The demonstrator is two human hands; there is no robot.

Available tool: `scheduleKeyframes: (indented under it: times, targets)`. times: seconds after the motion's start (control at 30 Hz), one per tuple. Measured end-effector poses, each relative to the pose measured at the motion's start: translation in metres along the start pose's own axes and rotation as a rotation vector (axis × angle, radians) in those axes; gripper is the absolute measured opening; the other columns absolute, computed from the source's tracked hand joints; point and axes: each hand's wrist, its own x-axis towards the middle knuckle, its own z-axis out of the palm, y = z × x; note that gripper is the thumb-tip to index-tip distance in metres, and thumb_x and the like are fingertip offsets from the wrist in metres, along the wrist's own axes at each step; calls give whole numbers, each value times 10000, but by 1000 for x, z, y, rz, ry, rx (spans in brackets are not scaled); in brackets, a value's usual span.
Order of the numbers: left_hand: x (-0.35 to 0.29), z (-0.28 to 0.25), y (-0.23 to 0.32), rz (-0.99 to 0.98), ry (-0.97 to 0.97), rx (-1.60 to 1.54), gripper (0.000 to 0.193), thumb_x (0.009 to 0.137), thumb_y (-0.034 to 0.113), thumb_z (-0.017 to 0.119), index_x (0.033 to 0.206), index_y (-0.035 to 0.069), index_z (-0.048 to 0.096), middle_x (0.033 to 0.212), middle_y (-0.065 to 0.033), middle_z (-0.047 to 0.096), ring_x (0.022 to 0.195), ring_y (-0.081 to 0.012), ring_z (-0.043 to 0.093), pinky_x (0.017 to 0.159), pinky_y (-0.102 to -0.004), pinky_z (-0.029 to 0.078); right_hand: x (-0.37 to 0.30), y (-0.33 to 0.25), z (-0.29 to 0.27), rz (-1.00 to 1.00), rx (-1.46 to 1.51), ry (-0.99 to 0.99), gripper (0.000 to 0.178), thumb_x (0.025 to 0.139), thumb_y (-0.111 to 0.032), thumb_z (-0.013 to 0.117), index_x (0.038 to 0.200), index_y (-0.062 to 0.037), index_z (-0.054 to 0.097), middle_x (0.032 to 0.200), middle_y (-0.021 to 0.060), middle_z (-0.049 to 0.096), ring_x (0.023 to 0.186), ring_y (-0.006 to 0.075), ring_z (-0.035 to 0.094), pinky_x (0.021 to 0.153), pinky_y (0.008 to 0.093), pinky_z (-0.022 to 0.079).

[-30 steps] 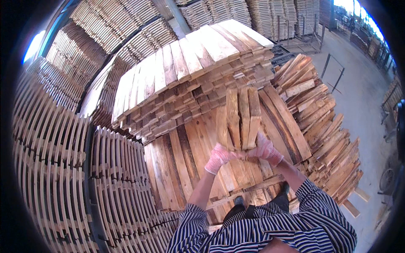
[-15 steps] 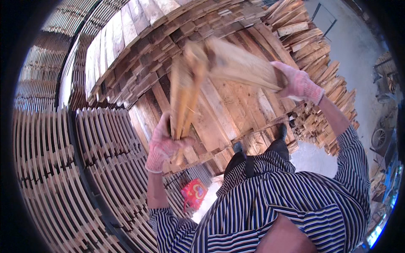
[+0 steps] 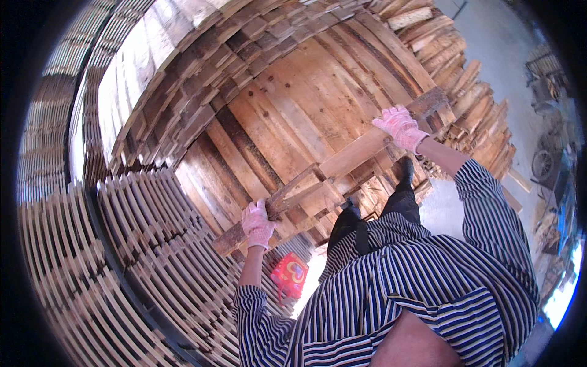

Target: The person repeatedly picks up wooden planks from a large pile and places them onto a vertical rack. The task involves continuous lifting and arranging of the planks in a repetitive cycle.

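Two rough planks, the left plank (image 3: pixel 228 240) and the right plank (image 3: pixel 353 153), lie end toward end across the near edge of a layer of boards (image 3: pixel 293 116), between a worker's gloved hands. The fingers of the left hand (image 3: pixel 257 224), in a pink-and-white glove, are curled round the left plank, near its outer end. The right hand (image 3: pixel 401 128), gloved alike, has its fingers bent over the right plank, slightly parted; how firmly they grip cannot be told. Just beyond the layer rises a stepped stack of cut boards (image 3: pixel 195 104), its pale top catching the light, while split wood (image 3: pixel 480 122) is heaped along the right side. Tall slatted stacks (image 3: pixel 73 257) fill the left. Near the left forearm is a red item (image 3: pixel 289 275) with a yellow design, possibly a bag, its inside hidden from view. Below the planks show the worker's dark boots (image 3: pixel 403 170) and striped shirt (image 3: pixel 416 275); a spoked wheel (image 3: pixel 543 164) stands at far right, beside the grey floor (image 3: pixel 498 46)
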Motion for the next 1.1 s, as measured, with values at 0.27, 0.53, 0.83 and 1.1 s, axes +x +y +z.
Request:
scheduleKeyframes:
  times: [0.27,0.53,0.83,1.1]
  targets:
    - [-10,13,6,58,176,-83,834,540,390,937,1237,118,568,1122,-152,620,1093,-366,588,965,-452,470,-7,2,5,-34,108,320,140,856,-238,581,967,-203,660,918,101,641,942,325,654,813,501,472]
    - [5,38,-14,-59,110,-35,959,479,463,939,1277,128,527,1121,-161,612,1094,-368,592,944,-483,484,-16,-1,-7,143,96,93,173,933,-294,546,1039,-243,672,1001,87,645,960,304,629,839,512,432]
    - [24,-2,-4,81,-264,174,1156,508,627,910,1369,20,433,1242,-236,602,1134,-413,611,969,-467,515,-17,-7,-1,121,105,199,201,916,-254,524,1064,-226,657,982,83,611,993,287,622,850,581,399]
    - [157,-242,290,496,3,-728,679,902,184,726,1462,-19,401,1395,-255,549,1312,-362,526,1129,-464,414,2,-6,32,234,440,302,199,936,-289,537,1025,-150,648,1003,91,621,1012,291,591,921,518,422]
